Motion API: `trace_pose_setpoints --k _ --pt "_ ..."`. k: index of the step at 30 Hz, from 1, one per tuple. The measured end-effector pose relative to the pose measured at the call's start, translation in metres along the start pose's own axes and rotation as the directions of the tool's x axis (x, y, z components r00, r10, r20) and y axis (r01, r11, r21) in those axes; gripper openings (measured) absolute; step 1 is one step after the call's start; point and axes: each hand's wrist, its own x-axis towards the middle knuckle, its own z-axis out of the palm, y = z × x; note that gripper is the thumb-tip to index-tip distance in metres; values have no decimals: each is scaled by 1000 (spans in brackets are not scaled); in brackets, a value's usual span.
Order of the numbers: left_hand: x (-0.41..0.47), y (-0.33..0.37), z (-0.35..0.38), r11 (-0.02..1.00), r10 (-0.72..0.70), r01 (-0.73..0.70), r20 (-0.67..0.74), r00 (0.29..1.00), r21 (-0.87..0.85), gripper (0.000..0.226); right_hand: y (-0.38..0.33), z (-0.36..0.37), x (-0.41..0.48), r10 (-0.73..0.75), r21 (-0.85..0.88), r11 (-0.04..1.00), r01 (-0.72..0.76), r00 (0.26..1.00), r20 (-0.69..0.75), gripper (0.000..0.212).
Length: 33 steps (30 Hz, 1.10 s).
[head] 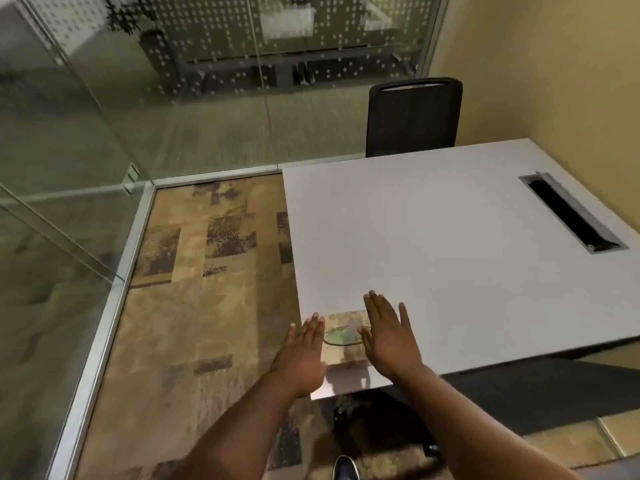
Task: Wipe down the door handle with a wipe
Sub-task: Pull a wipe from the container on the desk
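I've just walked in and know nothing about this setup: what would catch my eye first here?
Two bare hands, the left hand and the right hand, reach out open over the near corner of a big white table, with a small packet lying between them. Beyond the table's far edge stands a black chair. Glass walls close off the room on the left.

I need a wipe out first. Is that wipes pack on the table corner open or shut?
Cannot tell. The wipes pack lies flat on the table between the open left hand and right hand, too blurred to show its flap.
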Motion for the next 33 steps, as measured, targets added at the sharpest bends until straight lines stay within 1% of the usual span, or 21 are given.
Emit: trace_pose_setpoints --k 3,6,8,12,14,15,19,26,29,33 --pt "4 5 11 1000 -5 2 143 990 24 85 0 7 7 -8 -8 1000 8 999 46 62" --pt "6 10 22 1000 -2 -5 259 966 26 86 1 14 18 -42 -4 999 43 995 94 69" --pt "5 11 26 999 3 -13 300 954 31 88 2 15 24 -49 -12 999 51 993 111 76" --pt "10 10 29 1000 4 -12 328 945 23 88 0 18 34 -36 -1 999 36 990 135 84" --pt "12 7 28 1000 7 -13 340 940 16 88 0 20 36 -30 -4 1000 31 989 146 84" --pt "13 7 27 1000 8 -12 343 939 11 89 1 21 36 -27 -6 1000 28 989 148 79" --pt "15 6 27 1000 11 -14 338 941 7 89 2 25 38 -34 -60 997 45 986 161 50" --pt "16 5 33 999 16 -29 345 938 34 88 6 30 36 -12 -101 995 25 992 126 30" --pt "16 5 34 999 13 -30 343 939 43 88 5 32 37 22 -87 996 -10 990 139 33" --pt "16 4 36 999 9 -25 340 940 45 88 2 37 37 12 -3 1000 -12 992 126 44"
